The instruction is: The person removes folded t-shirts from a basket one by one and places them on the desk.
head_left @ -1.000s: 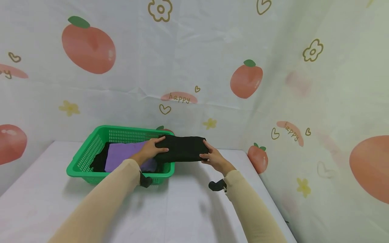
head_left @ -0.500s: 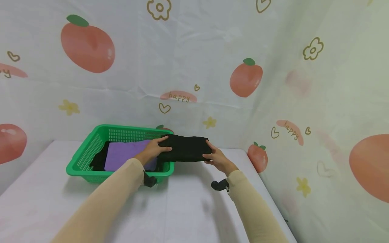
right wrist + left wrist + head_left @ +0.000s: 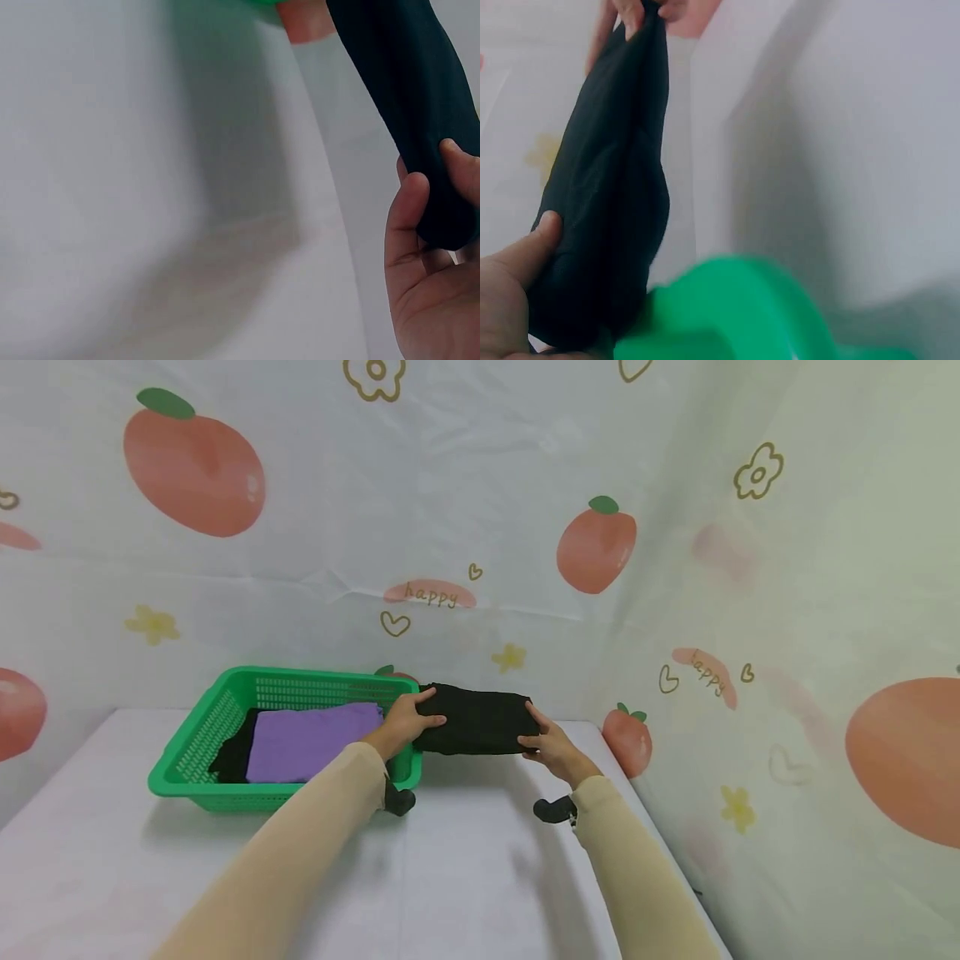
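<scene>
Left hand (image 3: 405,723) and right hand (image 3: 551,745) each gripping one end of folded black garment (image 3: 476,721), holding it beside green basket (image 3: 197,750). Cloth looking soft, light, floppy; gripping both ends is likely keeping fold intact.

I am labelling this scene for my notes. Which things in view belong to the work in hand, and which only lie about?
In use:
- folded black cloth, held at its ends by left hand and right hand
- green basket

Lying about:
- purple cloth in the basket
- white table
- fruit-print backdrop

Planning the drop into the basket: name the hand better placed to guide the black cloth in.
Left hand: it grips the folded black cloth beside the green plastic basket; right hand holds the far end.
</scene>
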The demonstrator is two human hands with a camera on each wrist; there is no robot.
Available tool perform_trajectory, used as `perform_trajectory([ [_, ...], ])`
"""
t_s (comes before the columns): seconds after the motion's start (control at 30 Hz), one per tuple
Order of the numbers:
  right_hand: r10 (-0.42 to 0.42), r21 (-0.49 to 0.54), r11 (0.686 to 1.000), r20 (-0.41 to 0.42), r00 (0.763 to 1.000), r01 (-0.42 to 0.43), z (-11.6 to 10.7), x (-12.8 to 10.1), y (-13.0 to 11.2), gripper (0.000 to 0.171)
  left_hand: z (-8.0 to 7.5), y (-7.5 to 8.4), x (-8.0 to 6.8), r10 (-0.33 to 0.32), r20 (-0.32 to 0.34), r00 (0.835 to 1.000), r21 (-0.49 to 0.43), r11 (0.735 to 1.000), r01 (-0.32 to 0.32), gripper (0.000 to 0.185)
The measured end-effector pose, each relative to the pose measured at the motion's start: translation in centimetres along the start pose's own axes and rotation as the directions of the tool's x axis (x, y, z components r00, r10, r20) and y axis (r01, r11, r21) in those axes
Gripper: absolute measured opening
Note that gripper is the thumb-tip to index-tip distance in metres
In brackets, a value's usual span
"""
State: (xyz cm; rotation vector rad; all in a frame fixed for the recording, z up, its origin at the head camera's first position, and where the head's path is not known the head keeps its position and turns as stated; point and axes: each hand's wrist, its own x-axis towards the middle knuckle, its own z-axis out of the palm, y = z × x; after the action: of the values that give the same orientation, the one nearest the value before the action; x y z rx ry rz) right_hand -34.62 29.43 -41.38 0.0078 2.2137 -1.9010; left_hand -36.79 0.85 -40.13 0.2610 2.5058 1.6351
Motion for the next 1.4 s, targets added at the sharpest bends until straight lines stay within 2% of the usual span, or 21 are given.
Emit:
perform_trajectory([
  [0.2, 0.025, -0.025, 0.999, -0.058, 0.998, -0.026, -2.0, -0.6, 0.6, 0.081, 2.7, 1.0, -0.1, -0.012, 0.001, 1.0, 0.0, 1.0, 0.012, 0.068],
  [0.37, 0.058, -0.051, 0.997, -0.102, 0.993, -0.063, -2.8, -1.3, 1.1, 0.079, 5.5, 0.8, 0.1, -0.052, -0.037, 0.998, -0.01, 0.999, 0.051, 0.067],
  [0.53, 0.077, -0.071, 0.994, -0.143, 0.987, -0.088, -2.7, -1.6, 2.2, 0.077, 7.5, -0.2, -0.2, -0.078, -0.082, 0.994, 0.004, 0.997, 0.078, 0.066],
  [0.73, 0.048, -0.079, 0.995, -0.212, 0.976, -0.066, -2.5, -1.7, 4.8, 0.076, 9.4, -1.9, -0.2, -0.127, -0.1, 0.987, -0.063, 0.991, 0.121, 0.066],
  [0.9, 0.09, -0.092, 0.989, -0.278, 0.956, -0.12, -2.0, -1.8, 6.2, 0.073, 10.8, -3.1, -0.2, -0.132, -0.126, 0.983, -0.102, 0.988, 0.119, 0.064],
  [1.07, 0.124, -0.101, 0.982, -0.288, 0.95, -0.159, -1.0, -2.2, 7.0, 0.072, 11.3, -4.4, -0.6, -0.117, -0.168, 0.979, -0.081, 0.991, 0.104, 0.063],
  [1.17, 0.136, -0.095, 0.981, -0.296, 0.946, -0.171, -0.8, -2.2, 7.6, 0.073, 11.5, -4.6, -1.0, -0.095, -0.199, 0.975, -0.037, 0.995, 0.09, 0.061],
  [1.27, 0.132, -0.117, 0.976, -0.337, 0.932, -0.181, -0.5, -2.4, 8.2, 0.072, 11.8, -4.5, -1.2, -0.094, -0.199, 0.975, 0.019, 0.995, 0.1, 0.061],
  [1.33, 0.102, -0.193, 0.963, -0.387, 0.916, -0.189, -0.1, -2.2, 8.2, 0.069, 11.9, -4.3, -1.4, -0.098, -0.2, 0.975, 0.066, 0.991, 0.113, 0.065],
  [1.4, 0.073, -0.295, 0.929, -0.44, 0.895, -0.221, 0.6, -1.9, 7.7, 0.064, 11.5, -3.7, -1.4, -0.111, -0.195, 0.975, 0.084, 0.988, 0.129, 0.07],
])
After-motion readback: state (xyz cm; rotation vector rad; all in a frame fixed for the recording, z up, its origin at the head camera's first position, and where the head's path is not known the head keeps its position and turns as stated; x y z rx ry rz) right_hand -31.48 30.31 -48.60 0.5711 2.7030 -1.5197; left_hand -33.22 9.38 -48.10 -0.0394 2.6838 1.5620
